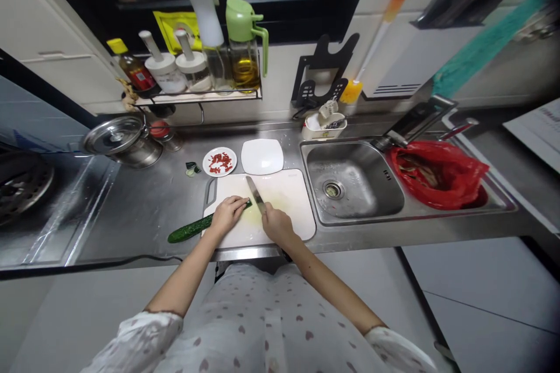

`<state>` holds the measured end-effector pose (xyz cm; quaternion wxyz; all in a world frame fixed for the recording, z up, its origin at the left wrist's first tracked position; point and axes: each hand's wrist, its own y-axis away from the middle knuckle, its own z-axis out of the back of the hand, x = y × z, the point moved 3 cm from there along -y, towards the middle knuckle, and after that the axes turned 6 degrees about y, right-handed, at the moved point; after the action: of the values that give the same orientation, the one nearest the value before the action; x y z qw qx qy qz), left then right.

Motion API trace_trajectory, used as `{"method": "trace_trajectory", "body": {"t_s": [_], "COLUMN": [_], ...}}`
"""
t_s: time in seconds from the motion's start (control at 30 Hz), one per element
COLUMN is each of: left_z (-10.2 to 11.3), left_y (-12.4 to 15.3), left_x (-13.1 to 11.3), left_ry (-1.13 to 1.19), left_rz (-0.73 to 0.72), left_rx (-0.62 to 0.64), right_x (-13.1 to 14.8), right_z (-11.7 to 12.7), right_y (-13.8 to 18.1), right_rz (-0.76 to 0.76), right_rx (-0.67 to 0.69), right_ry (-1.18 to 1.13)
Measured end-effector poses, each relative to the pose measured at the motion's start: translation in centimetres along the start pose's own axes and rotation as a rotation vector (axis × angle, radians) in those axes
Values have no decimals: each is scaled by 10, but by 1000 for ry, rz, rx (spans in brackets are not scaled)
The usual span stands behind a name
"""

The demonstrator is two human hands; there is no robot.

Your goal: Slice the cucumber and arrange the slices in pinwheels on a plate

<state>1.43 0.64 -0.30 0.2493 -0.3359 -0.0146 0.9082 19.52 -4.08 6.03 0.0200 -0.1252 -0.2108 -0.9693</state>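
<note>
A long green cucumber (190, 229) lies slantwise over the left edge of the white cutting board (289, 227). My left hand (228, 214) is closed over its right part, and the cut end shows just past my fingertips. In my right hand (276, 225) is a kitchen knife (255, 193), gripped by its handle, the blade pointing away from me over the board. The blade is a little to the right of the cucumber's cut end. Behind the board are a white plate (262, 156) and a small round plate (219, 162) with chopped red pieces.
Cucumber scraps (191, 169) lie left of the round plate. A steel pot (126, 143) and a jar (166, 135) stand at the back left. To the right are the sink (354, 180) and a red bag (437, 178). A seasoning rack (205, 95) hangs above the counter.
</note>
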Motion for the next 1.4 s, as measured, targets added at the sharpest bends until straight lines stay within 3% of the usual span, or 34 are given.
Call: {"method": "trace_trajectory", "body": {"t_s": [0.67, 1.0, 1.4], "left_z": [-5, -5, -6], "left_y": [5, 5, 5], "left_x": [-2, -3, -3], "left_ry": [-62, -70, -57], "left_rz": [-4, -22, -15], "left_rx": [-13, -17, -21], "right_x": [25, 19, 23], "right_z": [-8, -9, -10], "right_y": [-1, 15, 5], "right_rz": [22, 15, 29], "right_rx": [78, 152, 141], "right_ry": [32, 45, 51]}}
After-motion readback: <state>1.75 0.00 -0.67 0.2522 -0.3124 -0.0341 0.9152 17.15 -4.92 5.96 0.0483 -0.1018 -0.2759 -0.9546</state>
